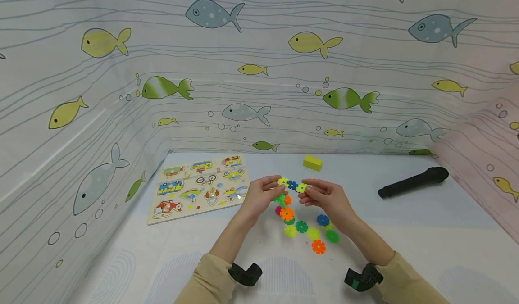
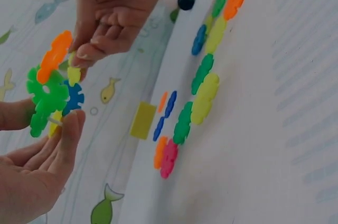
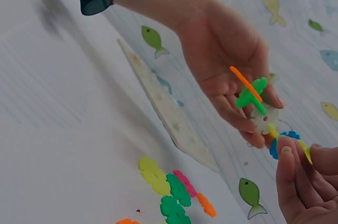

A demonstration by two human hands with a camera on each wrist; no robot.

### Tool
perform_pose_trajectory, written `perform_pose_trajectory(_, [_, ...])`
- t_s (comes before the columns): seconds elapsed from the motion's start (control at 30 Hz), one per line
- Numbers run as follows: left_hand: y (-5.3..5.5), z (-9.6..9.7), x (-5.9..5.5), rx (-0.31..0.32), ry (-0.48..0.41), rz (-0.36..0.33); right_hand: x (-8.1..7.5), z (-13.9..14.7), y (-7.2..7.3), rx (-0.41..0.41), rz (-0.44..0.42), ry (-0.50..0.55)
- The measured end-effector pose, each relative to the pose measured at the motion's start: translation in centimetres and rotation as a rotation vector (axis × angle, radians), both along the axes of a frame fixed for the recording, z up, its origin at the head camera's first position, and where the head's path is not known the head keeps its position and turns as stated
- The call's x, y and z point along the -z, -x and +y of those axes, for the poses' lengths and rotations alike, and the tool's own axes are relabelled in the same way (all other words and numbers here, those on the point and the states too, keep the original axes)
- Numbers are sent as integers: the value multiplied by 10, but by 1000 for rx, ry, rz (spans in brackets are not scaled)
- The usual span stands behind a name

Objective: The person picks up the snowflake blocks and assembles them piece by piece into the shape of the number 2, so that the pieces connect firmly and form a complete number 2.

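Both hands are raised over the table, joined by a small chain of notched plastic snowflake discs. My left hand (image 1: 259, 197) holds the chain's left end between thumb and fingers. My right hand (image 1: 329, 201) pinches a yellow disc (image 1: 301, 188) at the other end. Between them sits a blue disc (image 1: 292, 185), slotted to its yellow neighbours. A green disc (image 2: 48, 97) and an orange disc (image 2: 55, 56) are also on the piece, by the left fingers. A whitish disc (image 3: 265, 119) shows at the left fingertips in the right wrist view.
Several loose discs lie below the hands, among them an orange disc (image 1: 318, 247) and a green disc (image 1: 332, 236). A wooden vehicle puzzle board (image 1: 194, 208) lies left, a yellow block (image 1: 312, 163) behind, a black microphone (image 1: 413, 182) right. Fish-patterned curtains (image 1: 284, 92) surround the table.
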State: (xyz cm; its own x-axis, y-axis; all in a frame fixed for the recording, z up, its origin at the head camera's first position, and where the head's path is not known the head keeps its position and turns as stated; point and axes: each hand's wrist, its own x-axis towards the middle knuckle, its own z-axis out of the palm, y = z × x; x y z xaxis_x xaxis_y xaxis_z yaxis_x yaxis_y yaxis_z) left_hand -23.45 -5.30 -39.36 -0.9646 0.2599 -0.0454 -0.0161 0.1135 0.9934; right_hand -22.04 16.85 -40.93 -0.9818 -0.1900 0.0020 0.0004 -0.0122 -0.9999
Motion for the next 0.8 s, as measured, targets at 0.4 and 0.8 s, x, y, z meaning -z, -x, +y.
perform_pose_trajectory(0.4, [-2,1,-1,-12,10,11,2,0,1,13,-23,-42])
perform_pose_trajectory(0.8, [-2,-1,0,-13,50,47,4,0,0,4,14,-65])
